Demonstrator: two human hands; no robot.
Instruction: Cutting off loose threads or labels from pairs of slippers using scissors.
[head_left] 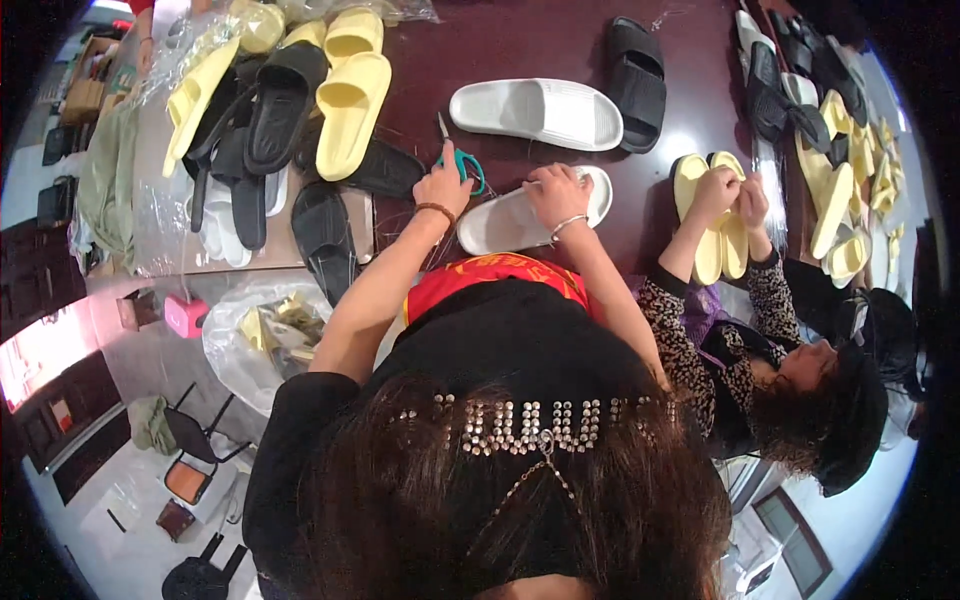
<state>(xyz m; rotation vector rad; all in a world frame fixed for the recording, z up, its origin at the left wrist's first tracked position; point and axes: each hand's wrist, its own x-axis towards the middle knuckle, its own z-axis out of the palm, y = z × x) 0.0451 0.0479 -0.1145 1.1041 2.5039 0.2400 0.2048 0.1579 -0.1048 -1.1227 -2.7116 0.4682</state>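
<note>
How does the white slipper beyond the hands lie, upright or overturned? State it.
Upright, sole down: the white slipper shows its insole, and its strap arches on top.

Two white, open-toed slide sandals (490,225) are plain, as are looped teal scissor handles (481,172). The glossy, flat tabletop (430,60) is deep maroon. A draped red cloth (500,268) bears yellow markings; a co-worker's black fabric sleeve (668,308) is speckled cream.
</note>
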